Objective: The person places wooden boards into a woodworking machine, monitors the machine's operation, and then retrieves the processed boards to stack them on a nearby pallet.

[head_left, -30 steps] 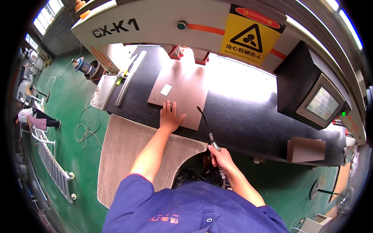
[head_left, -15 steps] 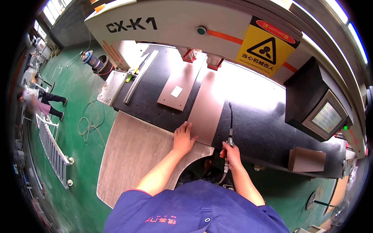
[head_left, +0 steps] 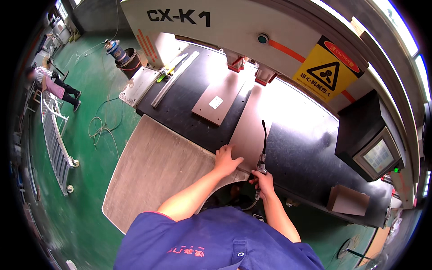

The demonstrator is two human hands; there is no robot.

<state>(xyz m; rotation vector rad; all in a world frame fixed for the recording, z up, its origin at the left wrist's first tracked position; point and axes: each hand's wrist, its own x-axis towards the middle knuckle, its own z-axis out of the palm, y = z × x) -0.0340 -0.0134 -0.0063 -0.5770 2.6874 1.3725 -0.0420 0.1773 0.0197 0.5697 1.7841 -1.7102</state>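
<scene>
A long brown panel (head_left: 248, 130) lies on the machine's black table (head_left: 297, 153), its far end beneath the machine head. My left hand (head_left: 226, 160), thumb and fingers apart, is at the panel's near left edge, by the wooden side board. My right hand (head_left: 262, 181) is closed round an air blow gun (head_left: 262, 163). The gun's thin black nozzle (head_left: 264, 132) points away from me, over the panel's right side. A hose runs down from its handle. Left of the long panel lies a shorter brown panel (head_left: 211, 108) with a white label on it.
A curved wooden side board (head_left: 157, 166) juts out at the near left. The machine beam (head_left: 234, 27) spans the far side, with a control screen (head_left: 379, 155) at right. Brown strips (head_left: 348, 201) sit on the right end. Another person (head_left: 56, 85) is far left, near a wheeled ladder (head_left: 56, 139).
The view has shifted, moving most of the machine rightward. My right hand has brought the blow gun left, so its nozzle now lies over the long panel. My left hand stays at the panel's near edge.
</scene>
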